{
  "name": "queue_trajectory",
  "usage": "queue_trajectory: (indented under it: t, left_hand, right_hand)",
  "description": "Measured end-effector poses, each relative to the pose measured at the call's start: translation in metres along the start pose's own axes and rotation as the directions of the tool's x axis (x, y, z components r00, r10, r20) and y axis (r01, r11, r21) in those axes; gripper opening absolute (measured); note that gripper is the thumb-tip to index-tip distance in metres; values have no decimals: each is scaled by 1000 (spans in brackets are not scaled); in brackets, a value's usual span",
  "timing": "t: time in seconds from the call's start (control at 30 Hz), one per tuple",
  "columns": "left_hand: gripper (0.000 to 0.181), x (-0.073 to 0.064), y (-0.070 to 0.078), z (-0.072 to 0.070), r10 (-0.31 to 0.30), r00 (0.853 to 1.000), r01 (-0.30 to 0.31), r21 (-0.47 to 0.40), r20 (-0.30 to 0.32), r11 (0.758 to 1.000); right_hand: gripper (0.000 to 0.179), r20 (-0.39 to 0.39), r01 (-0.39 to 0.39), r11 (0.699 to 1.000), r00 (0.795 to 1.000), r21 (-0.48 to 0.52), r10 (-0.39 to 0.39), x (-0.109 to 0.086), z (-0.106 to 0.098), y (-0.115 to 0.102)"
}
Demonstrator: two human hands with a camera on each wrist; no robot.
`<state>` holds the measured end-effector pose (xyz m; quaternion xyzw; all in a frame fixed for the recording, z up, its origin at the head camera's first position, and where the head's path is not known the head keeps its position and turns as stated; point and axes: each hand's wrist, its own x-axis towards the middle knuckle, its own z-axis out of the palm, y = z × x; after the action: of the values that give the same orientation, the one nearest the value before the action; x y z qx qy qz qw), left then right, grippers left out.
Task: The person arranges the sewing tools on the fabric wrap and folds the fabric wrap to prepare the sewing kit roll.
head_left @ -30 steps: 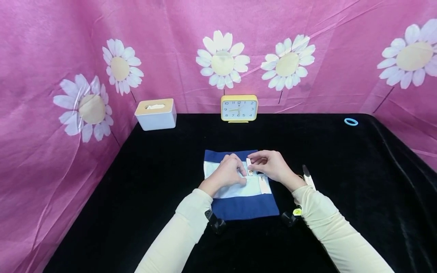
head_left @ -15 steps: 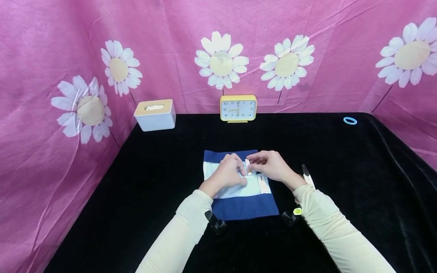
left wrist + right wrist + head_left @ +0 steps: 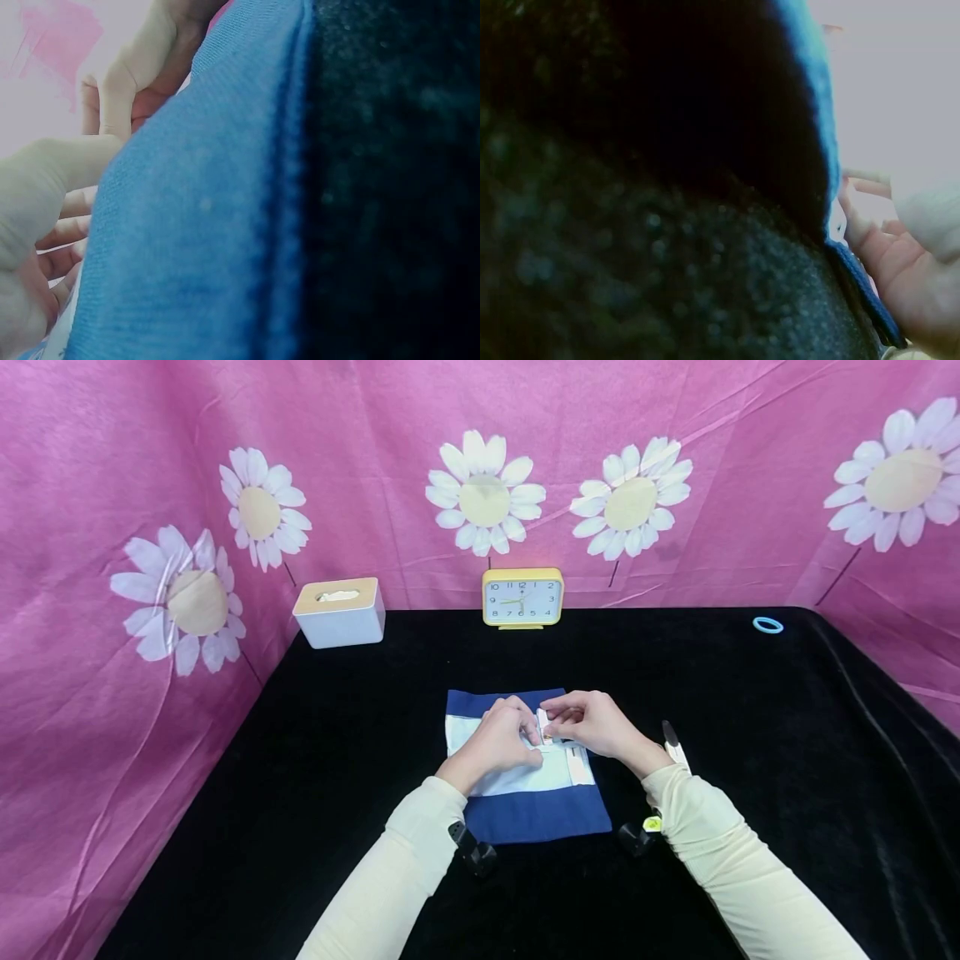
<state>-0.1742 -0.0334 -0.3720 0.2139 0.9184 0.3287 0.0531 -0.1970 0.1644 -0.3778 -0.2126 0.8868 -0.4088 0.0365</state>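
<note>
A cloth (image 3: pixel 536 817) with dark blue bands at top and bottom and a pale middle lies flat on the black table. My right hand (image 3: pixel 596 724) pinches a small white strip (image 3: pixel 543 727), which stands near the cloth's upper right. My left hand (image 3: pixel 501 739) rests on the pale middle just left of the strip, its fingers bent downward and its thumb apart from them. Right of that thumb, a second white strip (image 3: pixel 577 766) lies on the cloth. In the left wrist view a blue band (image 3: pixel 195 202) hides parts of both hands.
At the back stand a white tissue box (image 3: pixel 341 618) with a wooden lid and a yellow clock (image 3: pixel 522 598). A light blue ring (image 3: pixel 768 625) lies at the far right. Beside my right sleeve shows a white object with a dark tip (image 3: pixel 675 747). A pink flowered curtain (image 3: pixel 375 468) encloses the table.
Both hands hold nearly the same pose over the cloth. The whole head view has shifted slightly, and the white strip stays in my right fingers.
</note>
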Motion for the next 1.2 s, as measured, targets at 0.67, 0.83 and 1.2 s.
queue_trajectory:
  t: [0.67, 0.83, 1.2]
  left_hand:
    - [8, 1, 0, 1, 4, 1000, -4, 4, -7, 1000]
    - [8, 1, 0, 2, 4, 1000, -4, 13, -7, 1000]
    - [9, 0, 0, 0, 3, 1000, -3, 16, -14, 1000]
  right_hand:
    - [39, 125, 15, 1000, 992, 17, -17, -2, -10, 1]
    - [40, 126, 27, 1000, 992, 15, -29, -1, -9, 2]
    - [38, 93, 13, 1000, 996, -7, -12, 1, -4, -1]
